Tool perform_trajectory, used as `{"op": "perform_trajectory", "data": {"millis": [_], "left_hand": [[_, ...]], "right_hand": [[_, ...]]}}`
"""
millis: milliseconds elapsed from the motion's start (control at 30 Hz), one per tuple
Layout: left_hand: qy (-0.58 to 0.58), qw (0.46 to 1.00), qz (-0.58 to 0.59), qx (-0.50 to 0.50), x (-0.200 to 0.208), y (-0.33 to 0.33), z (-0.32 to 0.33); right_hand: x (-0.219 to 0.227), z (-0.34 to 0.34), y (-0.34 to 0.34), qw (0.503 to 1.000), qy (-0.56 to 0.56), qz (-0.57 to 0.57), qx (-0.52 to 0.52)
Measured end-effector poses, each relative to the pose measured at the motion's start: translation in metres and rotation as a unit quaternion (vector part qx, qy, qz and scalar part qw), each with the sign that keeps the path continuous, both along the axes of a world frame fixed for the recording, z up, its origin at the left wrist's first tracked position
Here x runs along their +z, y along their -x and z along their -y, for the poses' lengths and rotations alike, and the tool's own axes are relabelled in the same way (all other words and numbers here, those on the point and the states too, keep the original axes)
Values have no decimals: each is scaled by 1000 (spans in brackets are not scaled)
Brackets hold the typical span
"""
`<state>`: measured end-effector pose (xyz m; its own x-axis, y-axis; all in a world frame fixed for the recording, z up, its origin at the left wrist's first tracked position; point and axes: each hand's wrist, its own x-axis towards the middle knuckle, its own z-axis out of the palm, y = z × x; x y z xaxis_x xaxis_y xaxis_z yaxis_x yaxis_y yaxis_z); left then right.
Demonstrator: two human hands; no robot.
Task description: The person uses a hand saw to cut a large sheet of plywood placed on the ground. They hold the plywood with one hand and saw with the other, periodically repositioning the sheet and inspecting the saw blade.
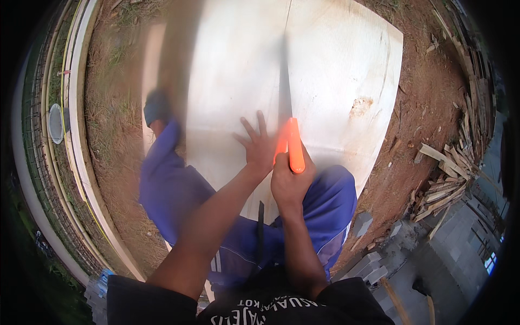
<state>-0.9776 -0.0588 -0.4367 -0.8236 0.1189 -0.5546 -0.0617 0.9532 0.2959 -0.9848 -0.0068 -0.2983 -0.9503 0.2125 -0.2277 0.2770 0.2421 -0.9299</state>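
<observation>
I'm looking at a pale wooden board [233, 81] lying over reddish earth [420, 103] outdoors. A brown stain [361, 106] marks its right part, and a thin dark line runs from the far edge toward the blade. Off to the right, wood scraps [441, 192] sit in a loose heap, with grey blocks [370, 266] nearer the person. Along the left side runs a long pale beam [81, 108], with a round white thing [56, 123] just beyond it.

The saw [296, 149] is on the board, between the person's blue-trousered legs [330, 208], its blurred blade pointing away. The right hand [292, 181] is wrapped around the orange handle, forearm reaching straight forward. The left hand [258, 150] lies spread and grasps nothing, palm down on the board just left of the saw, its arm slanting inward. I can't tell whether it touches the handle.
</observation>
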Motion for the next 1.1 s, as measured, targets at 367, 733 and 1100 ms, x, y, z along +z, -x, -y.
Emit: {"op": "perform_trajectory", "data": {"millis": [367, 733, 1100], "left_hand": [[34, 999, 8, -23, -10, -2, 4], [54, 996, 15, -67, -6, -1, 1], [40, 996, 40, -69, 4, 6, -4]], "right_hand": [[-32, 8, 64, 994, -46, 53, -79], [-33, 8, 103, 987, -23, 148, -66], [-52, 7, 135, 993, 4, 83, -84]]}}
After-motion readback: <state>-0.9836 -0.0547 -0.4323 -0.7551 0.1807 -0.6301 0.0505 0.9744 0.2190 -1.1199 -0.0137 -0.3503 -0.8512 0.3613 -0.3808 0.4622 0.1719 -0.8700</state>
